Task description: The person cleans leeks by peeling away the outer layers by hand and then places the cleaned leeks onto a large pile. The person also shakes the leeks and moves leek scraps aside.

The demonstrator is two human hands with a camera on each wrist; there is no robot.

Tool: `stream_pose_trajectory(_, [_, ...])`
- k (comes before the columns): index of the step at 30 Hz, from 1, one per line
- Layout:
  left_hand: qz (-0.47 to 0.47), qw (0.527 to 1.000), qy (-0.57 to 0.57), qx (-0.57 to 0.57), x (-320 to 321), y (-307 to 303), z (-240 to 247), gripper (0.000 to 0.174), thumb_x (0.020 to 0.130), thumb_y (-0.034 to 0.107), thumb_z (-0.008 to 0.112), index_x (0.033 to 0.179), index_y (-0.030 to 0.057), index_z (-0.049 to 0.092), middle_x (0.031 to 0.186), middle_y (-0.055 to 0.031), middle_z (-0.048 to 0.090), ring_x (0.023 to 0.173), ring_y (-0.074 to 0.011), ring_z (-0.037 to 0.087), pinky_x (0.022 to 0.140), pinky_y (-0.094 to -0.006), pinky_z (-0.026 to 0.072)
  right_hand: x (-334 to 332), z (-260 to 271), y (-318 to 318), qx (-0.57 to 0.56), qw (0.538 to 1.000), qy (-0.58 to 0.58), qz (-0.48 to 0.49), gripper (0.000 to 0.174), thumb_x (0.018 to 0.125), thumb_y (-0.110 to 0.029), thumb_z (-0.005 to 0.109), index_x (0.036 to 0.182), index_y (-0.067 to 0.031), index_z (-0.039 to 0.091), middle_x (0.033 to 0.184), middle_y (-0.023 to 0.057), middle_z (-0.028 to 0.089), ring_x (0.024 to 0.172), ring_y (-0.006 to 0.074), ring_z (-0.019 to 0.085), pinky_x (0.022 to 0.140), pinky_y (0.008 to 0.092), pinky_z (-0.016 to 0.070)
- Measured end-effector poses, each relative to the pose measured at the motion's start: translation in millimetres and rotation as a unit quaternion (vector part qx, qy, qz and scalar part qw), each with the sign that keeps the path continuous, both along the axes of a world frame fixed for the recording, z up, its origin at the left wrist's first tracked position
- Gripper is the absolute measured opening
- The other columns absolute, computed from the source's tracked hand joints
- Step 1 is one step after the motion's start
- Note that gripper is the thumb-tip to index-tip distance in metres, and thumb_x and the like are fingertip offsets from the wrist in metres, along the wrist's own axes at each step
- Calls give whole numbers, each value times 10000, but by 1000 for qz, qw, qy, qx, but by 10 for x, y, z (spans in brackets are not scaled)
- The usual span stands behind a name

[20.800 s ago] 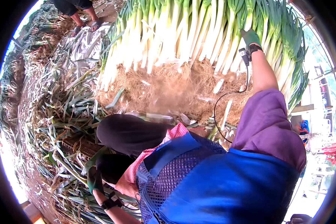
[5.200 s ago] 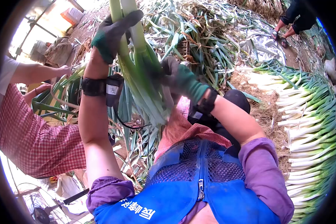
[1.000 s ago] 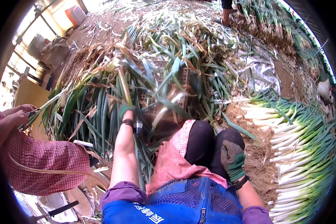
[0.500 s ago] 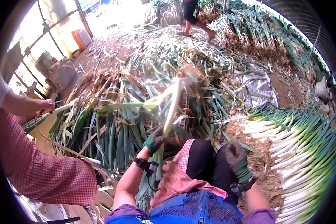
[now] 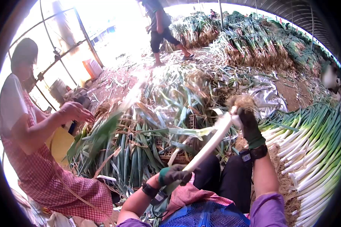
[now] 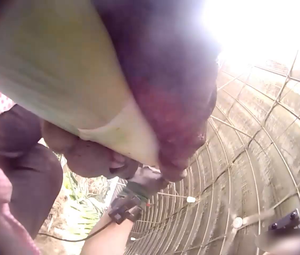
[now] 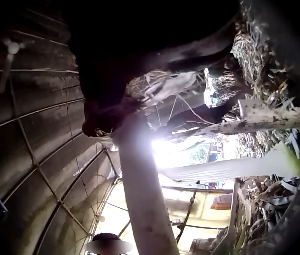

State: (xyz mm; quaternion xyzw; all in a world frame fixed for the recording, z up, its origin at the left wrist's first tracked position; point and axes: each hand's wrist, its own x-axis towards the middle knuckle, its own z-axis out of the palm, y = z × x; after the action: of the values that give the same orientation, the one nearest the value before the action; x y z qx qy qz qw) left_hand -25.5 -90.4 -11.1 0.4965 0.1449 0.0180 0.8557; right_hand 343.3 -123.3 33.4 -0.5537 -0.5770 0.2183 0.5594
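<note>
A leek (image 5: pixel 212 145) with a thick white shaft is held slantwise over the lap. My left hand (image 5: pixel 176 175), in a dark glove with a green cuff, grips its lower, greener part. At the upper end, by the brown roots (image 5: pixel 240 101), my right hand (image 5: pixel 249 123) pinches the shaft. A loose pale leaf (image 5: pixel 189 132) extends sideways from the leek. The left wrist view shows the shaft (image 6: pixel 59 69) close beneath the gloved fingers (image 6: pixel 166 74). Dark gloved fingers (image 7: pixel 105 117) close round the root end of the white shaft (image 7: pixel 144 196) in the right wrist view.
Untrimmed leeks (image 5: pixel 129 151) lie heaped ahead, over a brown crate (image 5: pixel 174 156). Cleaned leeks (image 5: pixel 310 151) lie in a row at the right. A person in a checked apron (image 5: pixel 72 189) is at the left; another person (image 5: pixel 161 30) walks behind the heap.
My right hand has risen from beside the knee and taken hold of the leek's root end. The leek now tilts right. The head view has lifted, and the far person has moved within it.
</note>
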Motion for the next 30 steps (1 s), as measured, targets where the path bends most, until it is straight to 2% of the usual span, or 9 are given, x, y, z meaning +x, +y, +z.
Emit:
stream_pose_trajectory(7, [141, 968, 104, 182, -22, 72, -173, 360, 989, 170, 547, 1324, 40, 534, 980, -13, 623, 880, -100, 586, 774, -252, 487, -377, 74, -110, -167, 951, 209, 155, 266, 907, -157, 655, 1090, 33, 624, 846, 57, 648, 832, 127, 620, 743, 235, 492])
stream_pose_trajectory(11, [97, 989, -3, 108, -53, 47, -406, 437, 985, 338, 535, 1250, -9, 559, 967, -23, 619, 797, -104, 592, 752, -263, 503, -241, -4, -135, -123, 964, -43, 232, 301, 815, -99, 741, 1068, 32, 645, 920, 22, 673, 851, 118, 619, 786, 282, 505])
stream_pose_trajectory(15, [73, 991, 89, 68, 6, -103, -66, 648, 965, 556, 446, 1198, -34, 579, 719, -19, 548, 582, -126, 516, 560, -290, 455, -397, 315, -266, -172, 887, 261, 339, 239, 840, -106, 702, 1034, 20, 643, 974, 28, 676, 849, 135, 625, 779, 288, 502])
stream_pose_trajectory(17, [46, 994, 77, 56, -59, -77, -81, 638, 974, 548, 435, 1210, -32, 560, 687, -34, 509, 574, -134, 498, 557, -282, 435, -68, -225, -80, 36, 922, -41, 384, 168, 873, -56, 632, 715, -52, 688, 751, 90, 677, 693, 182, 644, 632, 284, 504])
stream_pose_trajectory(21, [81, 981, 119, 132, -147, -74, -89, 539, 995, 480, 434, 1173, -5, 587, 696, -20, 515, 599, -122, 500, 557, -275, 446, 594, -209, 31, 72, 822, -556, 97, 104, 868, -89, 640, 813, -117, 724, 717, 62, 650, 643, 188, 609, 612, 338, 516])
stream_pose_trajectory(23, [91, 986, 121, 69, -140, -91, -107, 466, 1000, 422, 456, 1162, 8, 596, 715, -12, 527, 627, -111, 516, 572, -265, 461, 890, -246, 146, -4, 814, -576, -77, 122, 908, -134, 598, 910, -131, 720, 757, 68, 665, 646, 175, 608, 627, 325, 520])
stream_pose_trajectory(25, [86, 985, 133, 63, -154, -92, -135, 492, 983, 441, 485, 1169, 1, 602, 721, -8, 544, 627, -108, 526, 574, -258, 458, 851, 46, -20, -219, 884, -293, -291, 214, 962, -254, 561, 983, -80, 685, 701, 46, 597, 621, 161, 556, 563, 294, 488])
stream_pose_trajectory(27, [69, 979, 158, 112, -299, -128, -167, 621, 941, 537, 521, 1193, -24, 606, 715, -8, 565, 598, -112, 530, 564, -253, 436, 1846, -430, -87, -207, 901, -203, -323, 234, 924, -106, 515, 1079, -136, 688, 810, 55, 656, 635, 149, 589, 598, 305, 510])
stream_pose_trajectory(30, [151, 973, 148, 96, -612, -32, -583, 431, 980, 362, 528, 1191, -5, 608, 769, -10, 602, 645, -103, 564, 606, -251, 475, 1932, -359, -457, -125, 944, 103, -289, 321, 1001, -277, 453, 1200, -98, 631, 683, -23, 486, 534, 109, 441, 448, 271, 385])
